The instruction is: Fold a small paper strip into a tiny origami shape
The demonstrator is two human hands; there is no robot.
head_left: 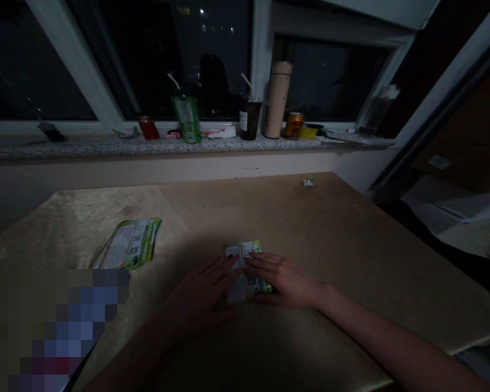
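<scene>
A small green and white printed packet (237, 288) lies flat on the brown tabletop, right in front of me. My left hand (206, 288) rests over its left edge, fingers stretched out. From the other side my right hand (283, 279) lies on the packet's right part, its fingers also straight and flat. The fingertips of both hands nearly meet over the middle of the print and hide part of it. To the left, a few similar green and white packets (133, 243) lie overlapping in a loose pile.
A crumpled wrapper (308, 182) lies near the table's far right corner. Along the granite windowsill (224, 146) stand a green drink container (187, 117), a dark cup with a straw (250, 120), a pink flask (278, 100) and an orange can (294, 126). The lower left is pixelated.
</scene>
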